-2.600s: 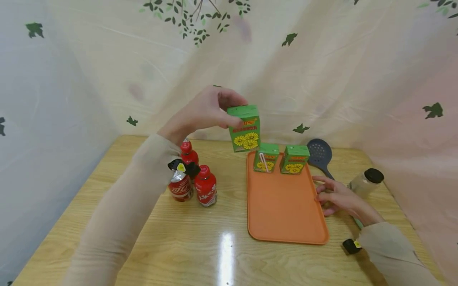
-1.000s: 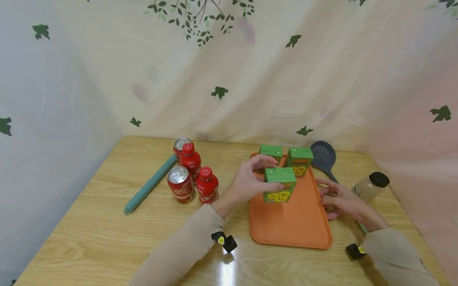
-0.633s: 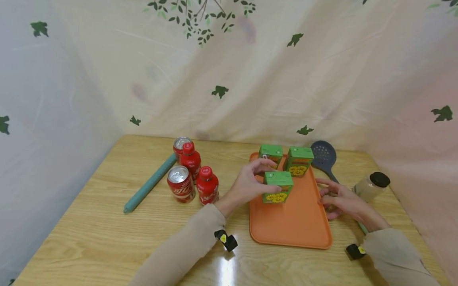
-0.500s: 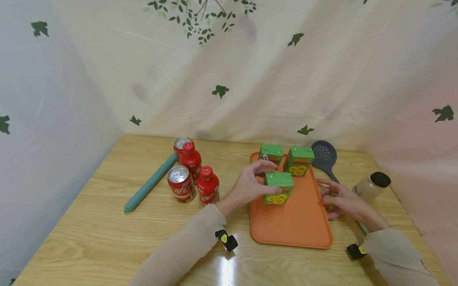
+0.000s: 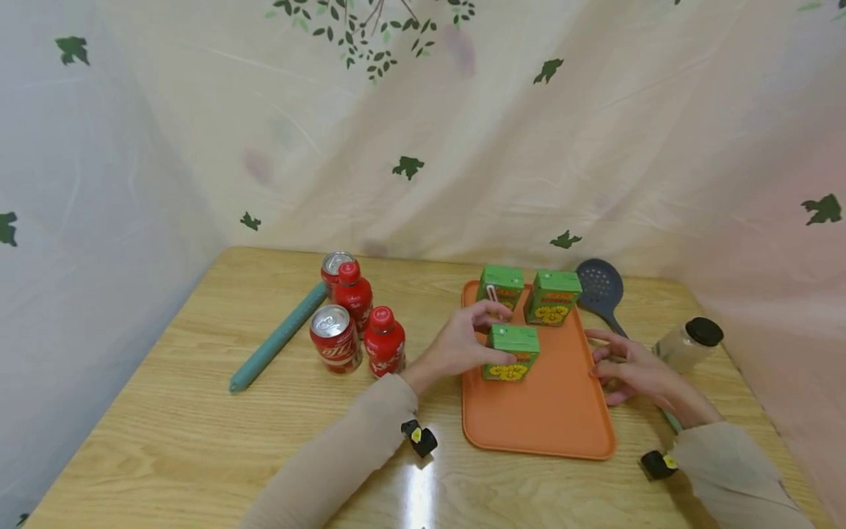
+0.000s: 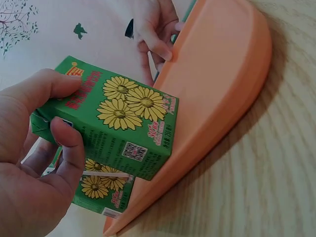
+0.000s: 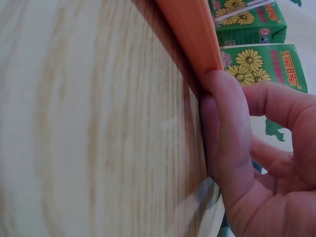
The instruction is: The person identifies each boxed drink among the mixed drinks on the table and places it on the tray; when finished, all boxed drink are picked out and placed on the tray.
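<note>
My left hand (image 5: 456, 345) grips a green drink carton (image 6: 123, 113) printed with yellow flowers, thumb on its front face. In the head view that carton stands over the left middle of the orange tray (image 5: 542, 419); whether its base touches the tray I cannot tell. Two matching cartons stand at the tray's far end: a left carton (image 5: 502, 281) with a straw on its front and a right carton (image 5: 554, 297). Loosely bent, the fingers of my right hand (image 5: 634, 371) touch the tray's right rim, with no curl round it that I can see.
Left of the tray stand two red bottles (image 5: 385, 344) and two red cans (image 5: 333, 339). Beyond them lies a teal rod (image 5: 277, 339). A dark slotted skimmer (image 5: 600, 286) and a clear jar (image 5: 684, 347) with a black lid sit close to my right hand.
My left hand has brought the carton from the air behind the tray toward me, right and down over the tray, lowering it slightly in the last second. The right hand stays at the rim.
</note>
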Demonstrator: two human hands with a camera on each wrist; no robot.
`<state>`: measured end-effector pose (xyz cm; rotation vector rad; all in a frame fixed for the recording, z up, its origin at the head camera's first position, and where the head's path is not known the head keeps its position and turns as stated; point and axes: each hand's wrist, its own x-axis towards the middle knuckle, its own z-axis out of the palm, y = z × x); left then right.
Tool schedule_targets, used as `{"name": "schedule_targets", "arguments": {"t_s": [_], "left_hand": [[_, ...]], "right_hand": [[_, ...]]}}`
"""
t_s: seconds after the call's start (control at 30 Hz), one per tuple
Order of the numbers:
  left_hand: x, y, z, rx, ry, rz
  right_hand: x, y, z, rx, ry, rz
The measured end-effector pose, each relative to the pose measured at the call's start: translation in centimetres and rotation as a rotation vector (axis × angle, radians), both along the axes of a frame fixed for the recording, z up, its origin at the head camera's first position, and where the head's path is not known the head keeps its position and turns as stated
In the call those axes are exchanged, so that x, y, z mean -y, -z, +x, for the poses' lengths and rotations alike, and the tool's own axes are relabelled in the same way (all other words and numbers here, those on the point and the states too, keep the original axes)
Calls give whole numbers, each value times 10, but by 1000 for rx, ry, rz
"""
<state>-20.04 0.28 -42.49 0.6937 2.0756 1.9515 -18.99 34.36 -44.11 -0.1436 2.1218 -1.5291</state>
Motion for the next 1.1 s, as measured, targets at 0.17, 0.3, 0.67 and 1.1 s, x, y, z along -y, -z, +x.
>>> {"name": "schedule_targets", "arguments": {"t_s": [0.17,0.3,0.67,1.1], "left_hand": [[-1,4,2,10,-6,-6],[-1,3,3,36,-5,-18],[-2,0,5,52,-11,-49],[0,4,8,-59,-37,-90]], "right_hand": [[0,-1,1,0,5,4],[0,-2,2,-3,8,11],[-2,-4,3,6,13,15],[3,-2,0,27,22,39]]}}
